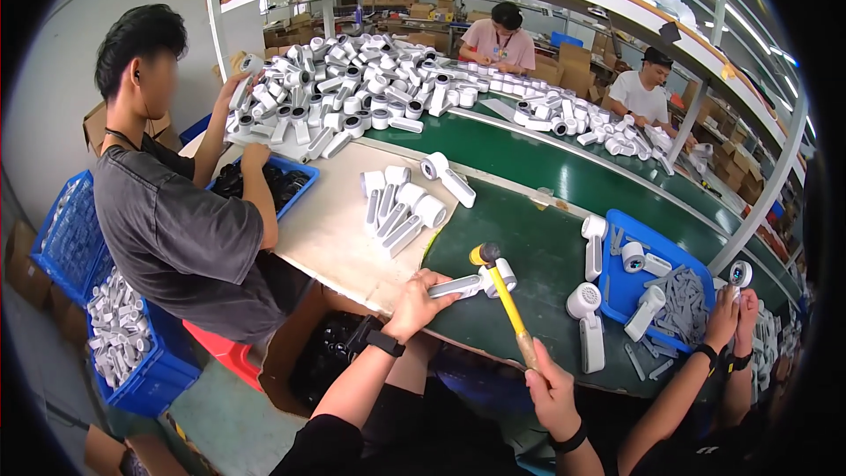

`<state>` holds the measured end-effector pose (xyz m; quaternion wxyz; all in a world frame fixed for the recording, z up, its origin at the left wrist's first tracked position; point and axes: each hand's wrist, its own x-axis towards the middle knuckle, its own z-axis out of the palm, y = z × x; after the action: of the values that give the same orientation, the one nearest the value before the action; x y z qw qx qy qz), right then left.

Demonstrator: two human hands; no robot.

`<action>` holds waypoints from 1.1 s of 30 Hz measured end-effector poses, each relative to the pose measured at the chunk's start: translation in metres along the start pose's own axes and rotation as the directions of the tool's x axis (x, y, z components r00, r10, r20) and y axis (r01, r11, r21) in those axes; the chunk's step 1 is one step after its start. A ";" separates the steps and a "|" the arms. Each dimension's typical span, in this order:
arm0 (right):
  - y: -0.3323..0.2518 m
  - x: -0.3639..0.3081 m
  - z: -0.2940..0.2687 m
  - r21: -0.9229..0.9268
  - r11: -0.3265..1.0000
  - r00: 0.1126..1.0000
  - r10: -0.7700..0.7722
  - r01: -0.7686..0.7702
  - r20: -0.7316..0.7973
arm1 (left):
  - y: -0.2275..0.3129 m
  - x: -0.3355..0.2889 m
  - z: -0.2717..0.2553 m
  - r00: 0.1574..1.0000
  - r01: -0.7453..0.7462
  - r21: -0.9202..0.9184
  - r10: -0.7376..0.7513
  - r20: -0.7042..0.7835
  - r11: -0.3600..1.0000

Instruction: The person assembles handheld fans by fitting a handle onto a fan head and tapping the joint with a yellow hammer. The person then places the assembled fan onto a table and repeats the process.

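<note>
At the near edge of the bench, white handheld unit sits over the green surface, grey handle pointing left. Left hand pinches the handle end between thumb and fingers. Right hand is wrapped around the yellow-handled hammer, shaft slanting up-left across the unit's round end. Hammer head's right above; can't tell if it touches. Left of that: cluster of similar units on a cream sheet. To the right: two loose units, then blue tray with small grey parts and a few units. Far right, co-worker's hands hold another unit. Back left: big heap of units.
</note>
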<state>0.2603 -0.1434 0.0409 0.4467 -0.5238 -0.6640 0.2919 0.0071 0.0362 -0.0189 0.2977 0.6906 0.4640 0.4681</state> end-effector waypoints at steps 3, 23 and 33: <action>0.014 0.004 0.004 -0.046 0.999 0.992 0.035 -0.030 0.124 | -0.002 -0.001 0.003 1.000 -0.029 0.042 0.030 -0.005 0.999; -0.016 0.010 0.022 -0.067 0.995 0.980 -0.065 0.079 0.190 | -0.020 -0.014 -0.008 0.995 0.032 0.043 -0.027 -0.099 0.999; 0.002 0.008 0.026 -0.105 0.982 0.974 -0.134 0.155 0.184 | -0.019 -0.017 -0.006 0.996 0.074 0.112 -0.067 -0.063 0.991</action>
<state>0.2373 -0.1327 0.0300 0.3745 -0.4719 -0.7534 0.2637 -0.0069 0.0279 -0.0387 0.2603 0.6755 0.5227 0.4504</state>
